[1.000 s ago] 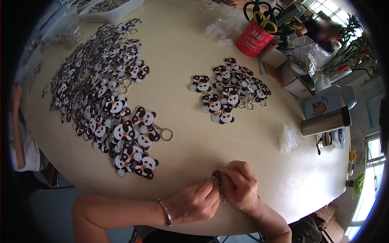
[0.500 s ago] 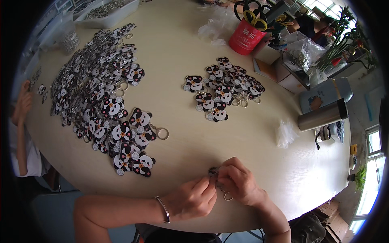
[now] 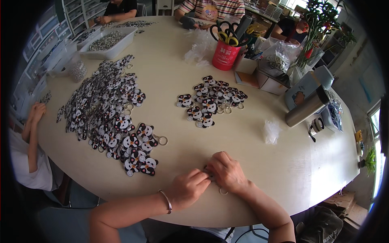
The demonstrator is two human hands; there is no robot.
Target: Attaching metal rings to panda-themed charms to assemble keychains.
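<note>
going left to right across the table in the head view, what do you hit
big heap of panda keychains → left hand → right hand → white plastic bag scrap → steel thermos lying on its side

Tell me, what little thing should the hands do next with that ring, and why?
Probably push the metal ring onto the small piece pinched between the left hand and right hand. The ring pokes out just under the right hand, and both hands meet at the table edge. The piece itself is mostly hidden, so this is a guess. The finished panda keychains nearby all carry rings.
</note>
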